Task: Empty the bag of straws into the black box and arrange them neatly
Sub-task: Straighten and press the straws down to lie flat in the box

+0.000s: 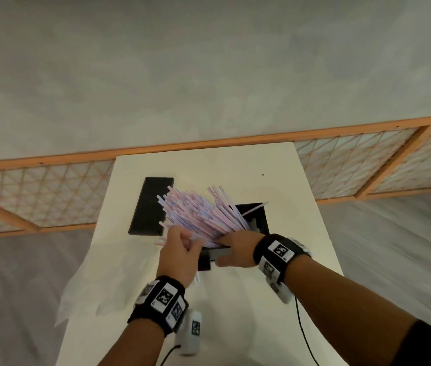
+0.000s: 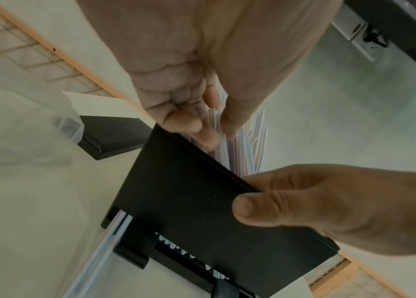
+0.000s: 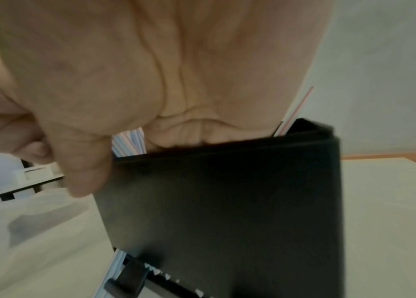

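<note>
A white table point(image 1: 301, 207) stands against a lattice screen point(image 1: 354, 165). The straws point(image 1: 198, 217) fan out of the black box point(image 1: 258, 220); its lid point(image 1: 148, 207) lies beside it. The left hand point(image 1: 180, 256) pinches straws, and the right hand point(image 1: 238, 250) clasps the box rim. Only the wrist views show straw ends at the box's bottom slot point(image 2: 189, 260).

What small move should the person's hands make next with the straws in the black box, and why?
Probably the left hand should push the fanned straws rightward into the black box while the right hand steadies its near wall. The bundle leans out over the left rim, one straw pokes out at the far end, and a few lie on the table.
</note>
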`<state>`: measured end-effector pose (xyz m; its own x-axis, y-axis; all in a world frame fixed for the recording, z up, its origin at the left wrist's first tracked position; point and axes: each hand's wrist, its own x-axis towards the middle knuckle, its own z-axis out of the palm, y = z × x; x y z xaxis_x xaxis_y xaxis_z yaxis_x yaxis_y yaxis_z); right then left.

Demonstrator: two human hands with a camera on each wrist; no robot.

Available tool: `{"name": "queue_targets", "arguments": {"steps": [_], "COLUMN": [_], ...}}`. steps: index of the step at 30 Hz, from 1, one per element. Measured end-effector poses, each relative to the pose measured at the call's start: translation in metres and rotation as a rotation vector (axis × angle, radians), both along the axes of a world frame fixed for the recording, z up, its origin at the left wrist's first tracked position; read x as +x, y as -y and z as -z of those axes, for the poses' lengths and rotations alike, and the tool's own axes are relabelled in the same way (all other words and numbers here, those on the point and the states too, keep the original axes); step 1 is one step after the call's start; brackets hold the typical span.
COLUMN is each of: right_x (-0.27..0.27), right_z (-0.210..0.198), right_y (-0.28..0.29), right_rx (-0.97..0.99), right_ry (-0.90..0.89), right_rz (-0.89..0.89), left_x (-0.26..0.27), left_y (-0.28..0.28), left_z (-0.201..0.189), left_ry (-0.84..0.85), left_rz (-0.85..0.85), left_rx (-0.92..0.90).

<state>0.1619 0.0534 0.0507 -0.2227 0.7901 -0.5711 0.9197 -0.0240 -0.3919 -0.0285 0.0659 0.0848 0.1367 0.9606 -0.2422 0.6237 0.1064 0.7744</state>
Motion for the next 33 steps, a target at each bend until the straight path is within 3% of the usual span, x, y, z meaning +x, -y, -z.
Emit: {"name": "queue_targets", "arguments": {"steps": [6,8,17,27,33], "right_x": [-0.012,-0.014,0.005,0.011,0.0], "right_z": [-0.01,-0.01,-0.028,-0.017,-0.008], "right_y": [-0.021,-0.019,-0.006,0.008,0.004], "right_rx": [-0.022,0.011,0.258,0.324,0.243], "right_ry": [0.029,0.024,-0.089,-0.164,-0.103], "right_rz": [-0.057,-0.062,0.017,0.113,0.056], "left_x": [-0.009,-0.01,-0.028,-0.033,-0.051], "left_y": [0.003,0.001,-0.01,0.0,0.006], "left_z": [0.012,0.019,0.019,0.018,0.016], "left_ry": [-0.149,-0.176,-0.119,-0.084,-0.062], "left_rz": [0.378,0.417,0.202,0.193,-0.159], "left_rx": [0.156,0.18,0.218,0.292,0.264]}}
